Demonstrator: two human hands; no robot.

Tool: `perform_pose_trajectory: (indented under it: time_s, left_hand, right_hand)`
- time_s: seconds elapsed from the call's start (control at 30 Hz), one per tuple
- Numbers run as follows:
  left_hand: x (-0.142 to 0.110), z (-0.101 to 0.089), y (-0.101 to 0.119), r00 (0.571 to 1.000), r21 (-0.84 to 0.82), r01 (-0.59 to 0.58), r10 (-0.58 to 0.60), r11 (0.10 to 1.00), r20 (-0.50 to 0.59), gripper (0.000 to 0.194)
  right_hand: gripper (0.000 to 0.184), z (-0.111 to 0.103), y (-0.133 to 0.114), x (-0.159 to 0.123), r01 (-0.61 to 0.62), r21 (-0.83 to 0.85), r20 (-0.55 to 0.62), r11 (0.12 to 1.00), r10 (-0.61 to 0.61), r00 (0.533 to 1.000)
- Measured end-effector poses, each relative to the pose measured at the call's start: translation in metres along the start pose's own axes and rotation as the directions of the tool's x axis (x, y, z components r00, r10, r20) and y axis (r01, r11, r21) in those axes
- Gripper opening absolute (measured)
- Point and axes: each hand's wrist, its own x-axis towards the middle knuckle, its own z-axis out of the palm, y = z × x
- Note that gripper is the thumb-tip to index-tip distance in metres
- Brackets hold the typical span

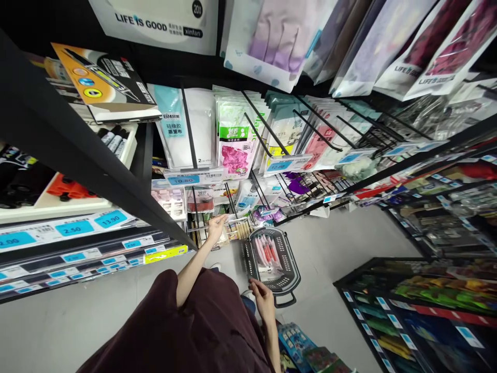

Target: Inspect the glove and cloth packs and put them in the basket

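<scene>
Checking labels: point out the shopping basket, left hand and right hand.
Shopping basket point(289, 259), head view: perforated side wall.
Left hand point(216, 228), head view: middle of the hand.
Right hand point(264, 299), head view: middle of the hand.

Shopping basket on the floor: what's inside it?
In the shopping basket, a few clear packets with red and pink parts lie together. They cover part of the basket's bottom, so anything beneath them can't be seen.

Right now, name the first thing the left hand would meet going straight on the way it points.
Likely the low-hanging white-and-blue packs ahead of the left hand, though the depth between them is unclear.
</scene>
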Motion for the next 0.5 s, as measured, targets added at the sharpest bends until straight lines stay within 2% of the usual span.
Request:
perform_pose_trajectory:
  time_s: [0.23,0.5]
  left_hand:
    - [0.008,0.006,0.001,0.997,-0.01,-0.018,0.017,1.0,-0.07,0.027]
    - [0.018,0.009,0.006,0.984,-0.045,0.004,-0.012,0.999,-0.176,0.026]
  right_hand:
    - [0.049,0.012,0.001,-0.002,0.009,0.03,0.033,1.0,-0.01,0.999]
    - [0.052,0.008,-0.007,0.0,0.006,0.014,0.009,1.0,-0.006,1.0]
